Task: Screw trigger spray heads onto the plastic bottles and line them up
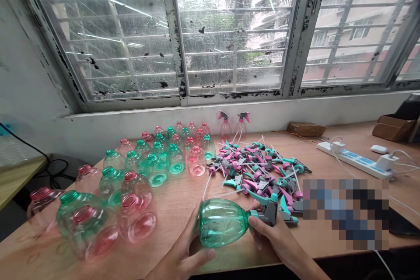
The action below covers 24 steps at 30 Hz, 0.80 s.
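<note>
A green transparent spray bottle [223, 223] lies sideways between my hands, above the table's front edge. My left hand [190, 245] is wrapped round its base end. At the neck, the fingers and thumb of my right hand [267, 229] close on the teal collar of a grey and teal trigger sprayer [271, 210], which sits at the bottle's mouth. How far the collar is screwed on I cannot tell. Just beyond lies a heap of pink, teal and grey trigger sprayers [252, 164] with thin white tubes. Open pink and green bottles [176, 159] stand to the left.
Two pink bottles with sprayers [225, 127] stand by the wall under the window. At right are a white power strip [354, 159], a white case [379, 149], a brown block [306, 129] and a cardboard box [393, 127]. A blurred patch hides part of the table's right side.
</note>
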Tool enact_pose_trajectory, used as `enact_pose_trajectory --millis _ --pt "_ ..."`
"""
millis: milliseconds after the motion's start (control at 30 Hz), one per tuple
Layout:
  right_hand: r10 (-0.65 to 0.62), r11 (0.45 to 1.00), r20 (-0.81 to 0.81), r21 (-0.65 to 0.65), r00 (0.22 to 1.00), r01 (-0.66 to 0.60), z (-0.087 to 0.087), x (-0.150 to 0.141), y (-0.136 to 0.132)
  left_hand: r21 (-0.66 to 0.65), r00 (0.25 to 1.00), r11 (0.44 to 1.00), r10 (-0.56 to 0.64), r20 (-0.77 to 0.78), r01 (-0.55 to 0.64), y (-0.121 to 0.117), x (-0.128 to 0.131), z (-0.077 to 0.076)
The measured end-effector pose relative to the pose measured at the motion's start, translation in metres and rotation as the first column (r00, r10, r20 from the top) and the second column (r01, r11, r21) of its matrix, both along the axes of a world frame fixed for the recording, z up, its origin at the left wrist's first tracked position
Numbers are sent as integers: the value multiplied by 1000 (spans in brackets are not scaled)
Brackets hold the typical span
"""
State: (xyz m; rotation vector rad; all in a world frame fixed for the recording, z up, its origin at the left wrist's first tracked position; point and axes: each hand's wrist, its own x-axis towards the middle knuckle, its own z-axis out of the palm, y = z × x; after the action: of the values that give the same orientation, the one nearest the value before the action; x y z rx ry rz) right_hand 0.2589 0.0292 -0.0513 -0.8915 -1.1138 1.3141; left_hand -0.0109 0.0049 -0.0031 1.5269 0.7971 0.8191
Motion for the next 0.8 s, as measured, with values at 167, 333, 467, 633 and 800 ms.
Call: enact_pose_trajectory --millis 167,333,467,633,800 --pt "12 1000 -5 16 1000 -12 3 0 -1 -3 1000 1000 7 -5 -7 1 0 -2" --pt "14 1000 -28 20 1000 -13 2 1 -1 -52 1000 998 21 12 -21 0 1 -6" --pt "10 1000 -19 19 1000 -10 1 0 -1 -60 1000 998 12 7 -12 -1 1 -6" --pt "5 1000 -11 21 1000 -5 1 0 -1 -56 1000 998 12 20 -11 -1 1 -7" --pt "7 999 13 32 1000 -7 2 0 -1 -46 1000 999 16 13 -15 1 0 -5"
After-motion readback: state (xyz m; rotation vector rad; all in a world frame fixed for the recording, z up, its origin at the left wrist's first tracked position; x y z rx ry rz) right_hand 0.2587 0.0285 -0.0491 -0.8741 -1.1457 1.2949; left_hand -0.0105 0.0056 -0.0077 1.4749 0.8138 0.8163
